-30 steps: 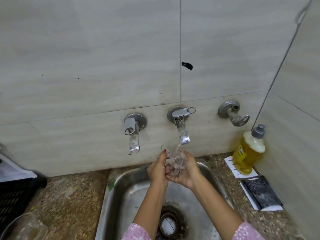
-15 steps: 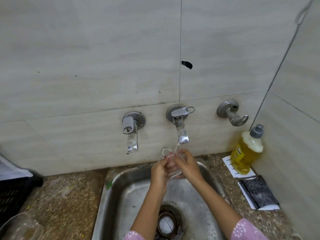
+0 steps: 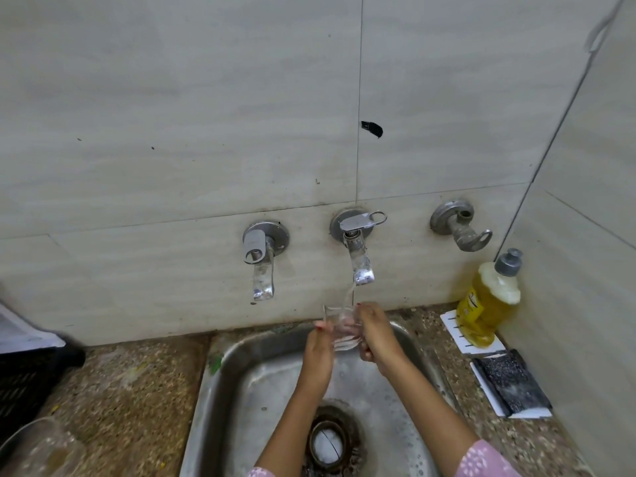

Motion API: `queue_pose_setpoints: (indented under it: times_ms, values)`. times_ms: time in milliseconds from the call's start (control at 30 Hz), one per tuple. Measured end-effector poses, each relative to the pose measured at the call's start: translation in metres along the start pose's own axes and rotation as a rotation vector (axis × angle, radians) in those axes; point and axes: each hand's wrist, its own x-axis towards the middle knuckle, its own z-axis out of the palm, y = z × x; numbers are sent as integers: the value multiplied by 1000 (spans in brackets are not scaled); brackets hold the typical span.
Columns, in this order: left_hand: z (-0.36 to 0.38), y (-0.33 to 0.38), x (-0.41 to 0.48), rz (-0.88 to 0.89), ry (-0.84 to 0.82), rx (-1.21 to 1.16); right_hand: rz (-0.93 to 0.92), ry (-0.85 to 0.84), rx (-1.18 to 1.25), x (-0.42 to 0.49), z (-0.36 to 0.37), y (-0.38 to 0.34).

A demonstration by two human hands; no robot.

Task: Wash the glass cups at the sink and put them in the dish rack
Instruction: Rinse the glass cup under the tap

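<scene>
A clear glass cup [image 3: 340,327] is held upright over the steel sink [image 3: 241,373], right under the running middle tap [image 3: 359,259]. Water streams into its open mouth. My left hand [image 3: 318,352] grips the cup's left side. My right hand [image 3: 375,333] wraps around its right side, fingertips near the rim. A second glass cup [image 3: 38,449] stands at the lower left on the counter. The black dish rack [image 3: 24,380] shows at the left edge, partly cut off.
A second tap [image 3: 260,263] hangs left of the running one; a wall valve [image 3: 459,225] sits to the right. A yellow dish soap bottle [image 3: 488,304] and a dark scrub pad [image 3: 509,383] lie on the right counter. The drain [image 3: 327,438] is below my arms.
The cup has turned from tilted in my cupped hands to upright under the stream. My hands shifted from beneath it to its sides. The camera view moved slightly.
</scene>
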Motion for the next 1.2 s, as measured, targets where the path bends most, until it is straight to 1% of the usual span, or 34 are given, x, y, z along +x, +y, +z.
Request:
queue_pose_setpoints:
  times_ms: [33, 67, 100, 167, 200, 267, 333, 367, 433, 500, 567, 633, 700, 767, 833, 867, 933, 967, 1033, 1133, 1200]
  values:
    - [-1, 2, 4, -117, 1, -131, -153, 14, -58, 1, 0, 4]
    - [-2, 6, 8, -212, 2, -249, -311, -8, -123, 3, -1, 9]
    - [-4, 8, 12, -289, 25, -319, -438, -58, -201, 5, -3, 14]
    - [-8, 15, 18, -407, 67, -357, -549, -176, -331, 3, -6, 21]
    - [-9, 19, 18, -456, 65, -366, -577, -212, -353, 2, -7, 23]
    - [-10, 21, 17, -536, 38, -358, -585, -249, -294, -3, -12, 24]
    - [-10, 21, 15, -581, 19, -344, -553, -242, -190, -4, -15, 24]
    - [-9, 19, 15, -574, 32, -365, -541, -225, -146, -5, -15, 22]
    - [-5, 13, 13, -549, 102, -516, -511, -163, -69, -5, -10, 21]
    - [0, 7, 9, -555, 154, -720, -497, -102, -41, -6, -3, 16]
    - [6, 1, 7, -566, 164, -838, -565, -77, -166, -9, 1, 8]
    - [7, -3, 5, -563, 153, -910, -673, -126, -304, -13, 3, 1]
    - [6, -3, 4, -536, 131, -945, -730, -139, -376, -14, 3, 0]
    - [3, -3, 6, -487, 128, -892, -749, -89, -411, -13, 3, 3]
    - [0, 1, 8, -402, 153, -775, -751, -19, -382, -8, 2, 8]
    - [0, 2, 9, -331, 147, -680, -720, 18, -349, -5, 2, 11]
    - [1, 0, 10, -188, 115, -380, -624, 51, -293, -4, 1, 13]
    - [0, -3, 10, -119, 120, -227, -567, 26, -257, -4, 2, 15]
    - [-3, -7, 9, 5, 110, 0, -440, -9, -162, -7, 8, 17]
    - [-10, -15, 10, 159, -23, 256, -103, 8, 113, -5, 9, 10]
    - [-13, -12, 10, 252, -118, 392, 102, -64, 269, -7, 2, 6]
